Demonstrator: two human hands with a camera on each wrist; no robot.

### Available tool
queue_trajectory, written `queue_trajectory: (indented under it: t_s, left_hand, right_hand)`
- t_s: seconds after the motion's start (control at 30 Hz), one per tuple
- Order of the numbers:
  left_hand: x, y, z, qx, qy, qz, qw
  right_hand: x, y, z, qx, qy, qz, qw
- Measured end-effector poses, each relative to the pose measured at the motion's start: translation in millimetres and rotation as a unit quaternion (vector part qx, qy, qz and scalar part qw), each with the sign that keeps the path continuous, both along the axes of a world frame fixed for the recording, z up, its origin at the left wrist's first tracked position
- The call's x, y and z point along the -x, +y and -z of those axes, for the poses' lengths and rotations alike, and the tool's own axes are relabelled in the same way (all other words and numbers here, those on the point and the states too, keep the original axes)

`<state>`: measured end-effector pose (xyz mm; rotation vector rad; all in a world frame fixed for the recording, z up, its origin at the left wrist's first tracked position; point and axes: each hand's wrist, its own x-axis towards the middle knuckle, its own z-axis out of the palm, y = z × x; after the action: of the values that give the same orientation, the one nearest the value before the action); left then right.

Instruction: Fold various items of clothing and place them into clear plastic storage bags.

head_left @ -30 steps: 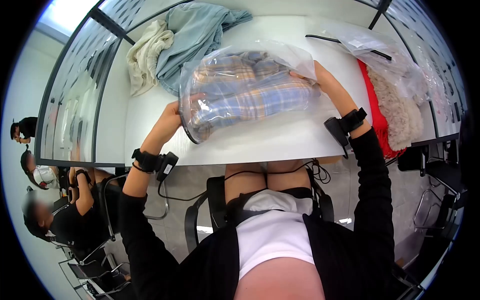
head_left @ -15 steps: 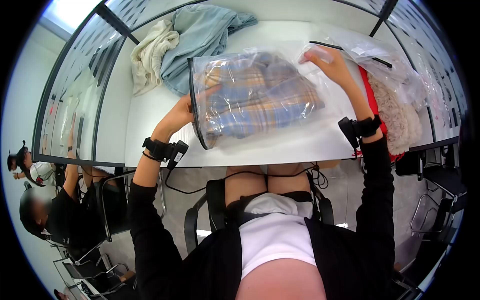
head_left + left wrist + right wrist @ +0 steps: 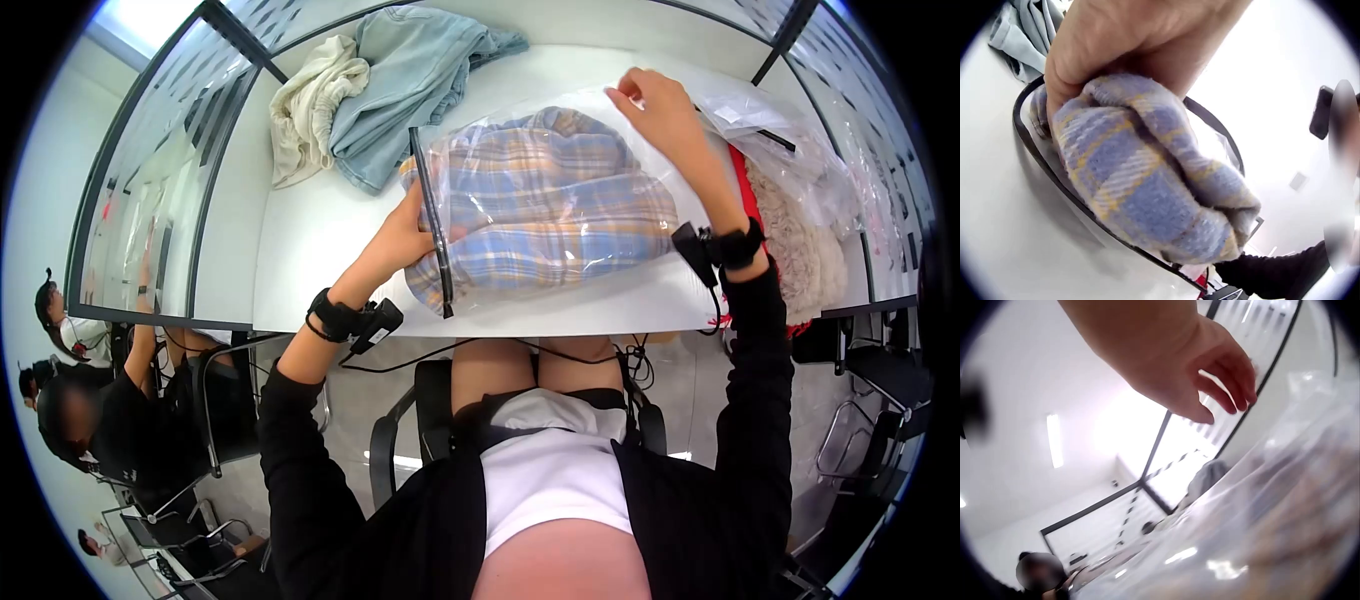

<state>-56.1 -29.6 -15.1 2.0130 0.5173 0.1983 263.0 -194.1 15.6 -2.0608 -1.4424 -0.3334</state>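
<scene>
A blue and yellow plaid shirt lies folded inside a clear plastic bag at the table's middle. The bag's mouth, edged by a black strip, faces left, and a bunched end of the shirt sticks out past it in the left wrist view. My left hand grips that end at the mouth, thumb under the bag's edge. Just beyond the bag's far right corner, my right hand is raised with loosely bent fingers and nothing in them; the right wrist view shows this hand above the plastic.
Light blue jeans and a cream garment lie at the back left. To the right are another clear bag, a fluffy beige item and red fabric. Partition panels border the table.
The bag has shifted right with my left hand, and its plaid content now pokes out of the mouth. My right hand has let go of the bag's far end and lifted away.
</scene>
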Motion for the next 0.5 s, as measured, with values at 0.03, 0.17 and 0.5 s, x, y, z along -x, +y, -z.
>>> queue_trajectory:
  t_s: [0.03, 0.17, 0.5]
  left_hand:
    - [0.7, -5.7, -3.3, 0.049, 0.038, -0.024, 0.998]
    - [-6.5, -34.6, 4.4, 0.093, -0.031, -0.074, 0.992]
    - [-22.5, -65.6, 31.7, 0.403, -0.038, 0.049, 0.913]
  right_hand:
    - [30.6, -2.8, -17.4, -0.01, 0.001, 0.014, 1.0]
    - [139.3, -4.3, -46.6, 0.108, 0.061, -0.094, 0.988]
    - [177.9, -10.9, -17.2, 0.159, -0.055, -0.231, 0.958]
